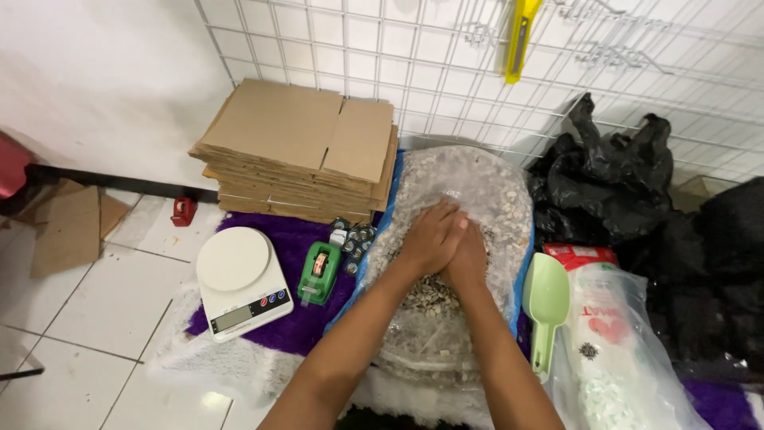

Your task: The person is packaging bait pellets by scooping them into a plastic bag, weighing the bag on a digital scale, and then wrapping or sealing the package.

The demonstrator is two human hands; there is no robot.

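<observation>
Floor-level work spot on a purple rug [302,326] with a white shaggy border, laid over white tiles against a white wire grid panel [446,72]. At the rug's far left corner: a stack of flattened cardboard boxes [306,151], leaning against the grid. Near the rug's left edge: a white digital kitchen scale [239,280] with a round platform, nothing on it. Just right of the scale: a green tape dispenser [320,271], and beyond it a small cluster of dark tape rolls [354,237], touching the bag's left side. Centre of the rug: a large clear plastic bag of pale, grainy chips [477,199], lying on a blue sheet and running from the grid toward the rug's near edge. Right of the bag: a light green plastic scoop [544,306], bowl away from the person, handle pointing near. Beside it, at the near right: a clear bag of white pellets [617,358] with a red top strip. Far right corner: crumpled black plastic bags [613,179]. Hanging on the grid: a yellow utility knife [519,36]. Off the rug, left: a small red object [184,211] and loose cardboard pieces [68,227]. Left hand [428,237] and right hand [468,259]: both forearms reach forward from the near edge, palms down, pressed side by side on the middle of the chip bag, fingers together and laid flat, gripping nothing.
</observation>
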